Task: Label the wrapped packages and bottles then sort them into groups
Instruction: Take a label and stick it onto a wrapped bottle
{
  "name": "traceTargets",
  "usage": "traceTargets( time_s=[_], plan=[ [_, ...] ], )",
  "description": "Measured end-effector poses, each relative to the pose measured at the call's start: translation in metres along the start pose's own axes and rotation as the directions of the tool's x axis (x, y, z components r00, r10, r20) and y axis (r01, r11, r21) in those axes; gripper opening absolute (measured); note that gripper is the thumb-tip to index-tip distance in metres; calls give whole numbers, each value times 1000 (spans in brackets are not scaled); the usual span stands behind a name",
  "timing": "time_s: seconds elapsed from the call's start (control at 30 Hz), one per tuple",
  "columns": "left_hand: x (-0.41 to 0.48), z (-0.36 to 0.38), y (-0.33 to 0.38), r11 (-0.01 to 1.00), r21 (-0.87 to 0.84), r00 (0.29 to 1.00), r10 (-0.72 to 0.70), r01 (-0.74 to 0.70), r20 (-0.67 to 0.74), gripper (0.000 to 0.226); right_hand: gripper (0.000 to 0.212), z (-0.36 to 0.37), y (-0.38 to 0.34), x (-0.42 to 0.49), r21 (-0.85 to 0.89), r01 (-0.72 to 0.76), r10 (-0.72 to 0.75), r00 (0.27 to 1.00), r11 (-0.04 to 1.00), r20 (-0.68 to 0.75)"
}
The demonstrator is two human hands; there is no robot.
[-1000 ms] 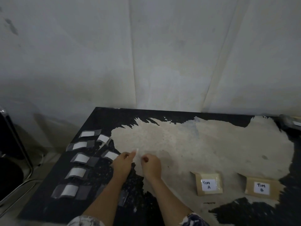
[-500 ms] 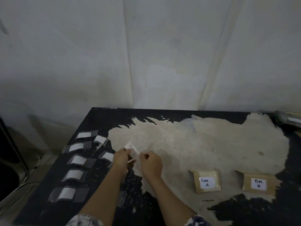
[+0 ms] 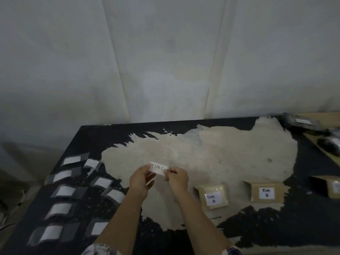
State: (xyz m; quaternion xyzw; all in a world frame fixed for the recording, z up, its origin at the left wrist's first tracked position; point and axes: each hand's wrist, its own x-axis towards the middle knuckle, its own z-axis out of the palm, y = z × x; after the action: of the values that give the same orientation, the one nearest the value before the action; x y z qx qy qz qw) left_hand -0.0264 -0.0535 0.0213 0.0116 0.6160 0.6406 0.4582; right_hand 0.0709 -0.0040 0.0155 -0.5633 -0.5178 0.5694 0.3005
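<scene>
Labelling step. L hand (image 3: 140, 178) & R hand (image 3: 177, 179) each pinch an end of the label (image 3: 158, 168), marked TIM C, above the table (image 3: 230, 159), left of pkg A (image 3: 213, 196) & pkg B (image 3: 266, 195). Next, prob: find an unlabelled pkg, press it on flat w/o creases. Edge pkg (image 3: 334, 188) cut off, labelled or not unclear; bottles (image 3: 301, 122) far right dark, blurred.

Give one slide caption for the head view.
Left hand and right hand pinch a label reading TIM C.

The forearms (image 3: 122, 218) are bare, and the left sleeve (image 3: 100, 250) and right sleeve (image 3: 234, 251) are pale cloth with dark printed patches.
</scene>
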Motion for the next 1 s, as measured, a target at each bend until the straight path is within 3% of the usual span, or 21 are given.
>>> traceTargets(
  time_s=[0.37, 0.8, 1.0],
  plan=[
    [-32, 186, -69, 999, 24, 999, 29, -30, 42, 8, 10, -205, -2, 75, 284, -73, 98, 992, 956, -75],
    [-81, 409, -176, 985, 173, 987, -9, -19, 163, 19, 19, -456, 22, 130, 316, -62, 145, 958, 947, -246],
    [-87, 500, -203, 946, 305, 976, 42, -108, 214, 9, 10, -541, 27, 159, 260, -10, 111, 919, 966, -379]
  ],
)
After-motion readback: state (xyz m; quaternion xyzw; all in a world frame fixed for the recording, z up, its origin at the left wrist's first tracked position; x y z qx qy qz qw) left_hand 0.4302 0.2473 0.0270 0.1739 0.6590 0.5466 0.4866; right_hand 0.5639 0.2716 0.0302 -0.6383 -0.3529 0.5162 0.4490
